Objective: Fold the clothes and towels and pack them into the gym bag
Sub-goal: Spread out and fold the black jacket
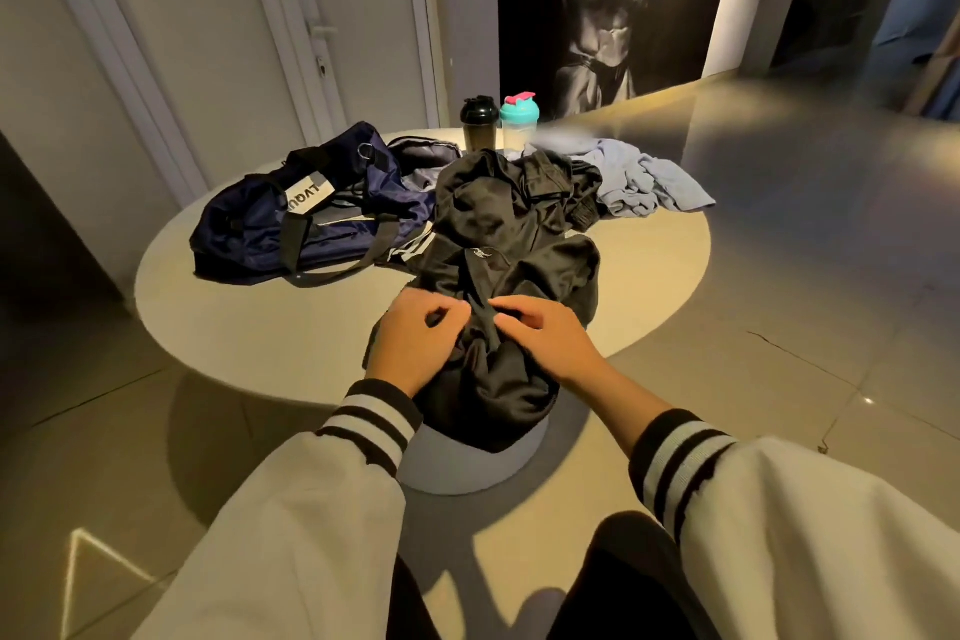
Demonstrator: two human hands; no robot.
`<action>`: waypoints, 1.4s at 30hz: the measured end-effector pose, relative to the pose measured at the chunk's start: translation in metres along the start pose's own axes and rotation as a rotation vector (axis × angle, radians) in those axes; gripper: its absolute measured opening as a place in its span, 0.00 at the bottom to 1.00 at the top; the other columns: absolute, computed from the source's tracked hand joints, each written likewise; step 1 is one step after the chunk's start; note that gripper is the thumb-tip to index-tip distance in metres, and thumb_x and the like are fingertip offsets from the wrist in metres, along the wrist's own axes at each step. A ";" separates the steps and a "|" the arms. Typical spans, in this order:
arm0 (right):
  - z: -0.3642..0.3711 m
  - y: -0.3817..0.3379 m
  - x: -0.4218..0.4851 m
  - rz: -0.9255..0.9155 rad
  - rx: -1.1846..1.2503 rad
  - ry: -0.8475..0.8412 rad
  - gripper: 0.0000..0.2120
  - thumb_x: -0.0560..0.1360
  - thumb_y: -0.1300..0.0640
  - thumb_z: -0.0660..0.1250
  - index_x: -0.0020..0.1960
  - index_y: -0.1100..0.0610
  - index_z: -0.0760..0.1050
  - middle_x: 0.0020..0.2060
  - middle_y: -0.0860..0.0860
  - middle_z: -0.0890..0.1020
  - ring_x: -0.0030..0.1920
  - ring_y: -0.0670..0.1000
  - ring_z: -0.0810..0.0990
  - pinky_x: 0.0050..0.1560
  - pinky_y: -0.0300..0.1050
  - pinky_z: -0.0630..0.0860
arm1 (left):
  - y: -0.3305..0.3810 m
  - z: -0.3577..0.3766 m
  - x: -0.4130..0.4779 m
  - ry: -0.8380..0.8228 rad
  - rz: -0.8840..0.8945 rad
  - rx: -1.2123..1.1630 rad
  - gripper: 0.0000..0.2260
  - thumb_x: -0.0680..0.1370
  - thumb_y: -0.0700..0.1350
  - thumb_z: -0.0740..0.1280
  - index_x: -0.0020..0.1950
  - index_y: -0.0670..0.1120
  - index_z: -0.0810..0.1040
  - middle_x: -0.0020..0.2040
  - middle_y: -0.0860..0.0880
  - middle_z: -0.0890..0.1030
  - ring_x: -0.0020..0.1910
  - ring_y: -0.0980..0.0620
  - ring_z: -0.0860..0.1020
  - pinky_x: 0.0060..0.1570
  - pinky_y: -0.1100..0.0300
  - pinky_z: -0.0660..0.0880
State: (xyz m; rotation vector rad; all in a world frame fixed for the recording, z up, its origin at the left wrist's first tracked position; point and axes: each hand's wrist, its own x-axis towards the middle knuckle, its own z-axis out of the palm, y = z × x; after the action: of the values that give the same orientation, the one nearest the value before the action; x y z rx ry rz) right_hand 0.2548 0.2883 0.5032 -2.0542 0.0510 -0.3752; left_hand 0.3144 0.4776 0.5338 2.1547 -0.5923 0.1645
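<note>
A crumpled black garment lies on the near side of the round table and hangs over its front edge. My left hand and my right hand both pinch its bunched fabric at the middle, fingers curled. More black clothing is heaped just behind it. A navy gym bag with black straps lies on the table's left side. A light blue towel is crumpled at the back right.
Two shaker bottles stand at the table's far edge, a dark one and a teal one with a pink lid. White doors stand behind the table. The tiled floor spreads to the right.
</note>
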 end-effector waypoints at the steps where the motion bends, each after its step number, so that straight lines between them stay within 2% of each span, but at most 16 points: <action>1: 0.002 -0.005 -0.004 -0.012 0.026 -0.022 0.12 0.79 0.52 0.68 0.61 0.49 0.83 0.56 0.43 0.84 0.55 0.40 0.81 0.58 0.33 0.74 | -0.001 -0.005 0.003 0.063 0.026 0.072 0.11 0.76 0.59 0.63 0.45 0.56 0.81 0.48 0.53 0.81 0.49 0.52 0.77 0.52 0.54 0.73; 3: 0.006 -0.010 -0.009 -0.045 -0.041 0.004 0.10 0.79 0.53 0.67 0.57 0.50 0.85 0.52 0.44 0.85 0.53 0.41 0.81 0.54 0.35 0.75 | -0.003 -0.010 0.010 0.047 -0.003 0.298 0.14 0.77 0.61 0.62 0.57 0.60 0.81 0.60 0.55 0.79 0.61 0.49 0.75 0.63 0.49 0.69; 5: 0.004 -0.009 -0.006 -0.050 -0.365 0.121 0.13 0.79 0.52 0.64 0.58 0.49 0.84 0.50 0.49 0.83 0.52 0.49 0.79 0.52 0.45 0.76 | -0.006 -0.009 0.014 -0.202 -0.124 0.331 0.20 0.78 0.62 0.62 0.68 0.59 0.76 0.70 0.54 0.75 0.70 0.47 0.71 0.70 0.48 0.63; 7: -0.001 -0.007 -0.004 0.102 -0.685 0.169 0.17 0.79 0.49 0.61 0.64 0.48 0.80 0.60 0.54 0.77 0.62 0.57 0.73 0.62 0.54 0.72 | -0.010 -0.001 0.009 -0.409 -0.186 0.248 0.26 0.80 0.62 0.62 0.76 0.55 0.68 0.77 0.48 0.67 0.75 0.45 0.65 0.75 0.48 0.60; 9: -0.005 -0.006 -0.004 0.203 -0.803 0.184 0.18 0.80 0.49 0.59 0.68 0.50 0.74 0.70 0.56 0.69 0.73 0.60 0.62 0.73 0.63 0.59 | -0.015 0.009 0.000 -0.451 -0.144 0.327 0.29 0.81 0.63 0.59 0.80 0.54 0.60 0.80 0.45 0.61 0.78 0.43 0.59 0.76 0.47 0.57; 10: -0.004 -0.007 -0.005 0.155 -0.831 0.229 0.19 0.81 0.49 0.59 0.69 0.51 0.73 0.72 0.58 0.66 0.76 0.61 0.58 0.73 0.65 0.55 | -0.015 0.012 -0.003 -0.443 -0.120 0.374 0.30 0.81 0.64 0.58 0.81 0.55 0.57 0.80 0.46 0.61 0.79 0.42 0.58 0.76 0.44 0.57; 12: 0.005 -0.011 -0.003 -0.083 -0.829 0.307 0.19 0.81 0.50 0.59 0.69 0.54 0.74 0.71 0.59 0.69 0.74 0.61 0.62 0.69 0.63 0.60 | -0.011 0.018 -0.010 -0.422 -0.095 0.443 0.32 0.80 0.64 0.57 0.81 0.58 0.52 0.80 0.47 0.61 0.79 0.40 0.56 0.75 0.40 0.57; 14: 0.017 -0.018 0.000 -0.213 -0.685 0.173 0.21 0.82 0.49 0.57 0.71 0.55 0.73 0.68 0.56 0.73 0.71 0.58 0.68 0.67 0.59 0.63 | -0.008 0.019 -0.014 -0.411 -0.094 0.460 0.32 0.80 0.63 0.57 0.81 0.58 0.50 0.80 0.48 0.61 0.79 0.40 0.56 0.75 0.39 0.56; 17: 0.029 -0.017 0.003 -0.070 -0.561 -0.085 0.22 0.84 0.46 0.54 0.75 0.50 0.68 0.71 0.50 0.71 0.73 0.53 0.66 0.73 0.63 0.53 | -0.012 0.008 -0.019 -0.383 -0.203 0.449 0.30 0.81 0.64 0.54 0.81 0.60 0.50 0.81 0.52 0.58 0.80 0.42 0.51 0.76 0.39 0.50; 22: 0.017 -0.011 0.005 0.271 -0.676 0.040 0.26 0.83 0.40 0.52 0.78 0.49 0.62 0.76 0.54 0.63 0.79 0.57 0.54 0.76 0.67 0.43 | -0.045 -0.029 -0.024 -0.268 -0.408 0.514 0.26 0.81 0.65 0.52 0.78 0.59 0.60 0.81 0.53 0.55 0.81 0.43 0.46 0.74 0.33 0.41; 26: 0.036 -0.016 0.010 0.103 -0.708 -0.053 0.24 0.81 0.40 0.56 0.74 0.45 0.67 0.73 0.51 0.69 0.76 0.57 0.59 0.74 0.71 0.47 | -0.042 -0.030 -0.015 -0.195 -0.361 0.596 0.19 0.80 0.56 0.61 0.71 0.56 0.70 0.79 0.48 0.59 0.80 0.42 0.48 0.75 0.36 0.41; 29: 0.045 -0.021 0.017 -0.009 -0.631 -0.134 0.21 0.82 0.42 0.57 0.73 0.46 0.70 0.70 0.48 0.73 0.74 0.53 0.64 0.73 0.74 0.45 | -0.034 -0.017 -0.008 -0.148 -0.121 0.525 0.20 0.81 0.54 0.61 0.73 0.52 0.71 0.79 0.48 0.63 0.79 0.46 0.56 0.77 0.45 0.54; 32: 0.045 -0.018 0.021 -0.001 -0.689 -0.177 0.22 0.83 0.42 0.54 0.75 0.45 0.67 0.74 0.48 0.69 0.77 0.54 0.58 0.73 0.73 0.42 | -0.031 -0.007 -0.003 -0.225 -0.117 0.418 0.23 0.83 0.59 0.55 0.76 0.52 0.68 0.77 0.49 0.67 0.76 0.49 0.65 0.74 0.48 0.62; 36: 0.031 -0.006 0.020 0.159 -0.800 -0.124 0.27 0.82 0.37 0.48 0.78 0.45 0.62 0.79 0.51 0.60 0.80 0.57 0.47 0.75 0.69 0.38 | -0.041 -0.007 0.002 -0.368 -0.213 0.630 0.30 0.81 0.67 0.48 0.81 0.57 0.56 0.82 0.50 0.53 0.81 0.47 0.50 0.77 0.44 0.51; 39: 0.021 -0.004 0.020 0.242 -0.809 -0.079 0.26 0.82 0.37 0.49 0.76 0.46 0.64 0.79 0.54 0.57 0.80 0.59 0.44 0.73 0.70 0.37 | -0.047 -0.012 0.006 -0.356 -0.266 0.633 0.29 0.81 0.67 0.48 0.81 0.58 0.54 0.82 0.50 0.51 0.81 0.47 0.48 0.77 0.42 0.47; 42: 0.021 -0.005 0.020 0.160 -0.748 -0.050 0.24 0.82 0.40 0.54 0.74 0.48 0.68 0.76 0.56 0.63 0.78 0.59 0.52 0.75 0.66 0.49 | -0.043 -0.012 0.009 -0.310 -0.305 0.731 0.25 0.84 0.60 0.49 0.80 0.57 0.57 0.82 0.48 0.50 0.80 0.44 0.47 0.77 0.39 0.43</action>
State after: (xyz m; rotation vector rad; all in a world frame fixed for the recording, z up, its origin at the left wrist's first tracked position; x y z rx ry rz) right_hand 0.2796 0.3046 0.5031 -2.7702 0.3703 -0.2178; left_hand 0.3440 0.5058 0.5132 2.9844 -0.3948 -0.1506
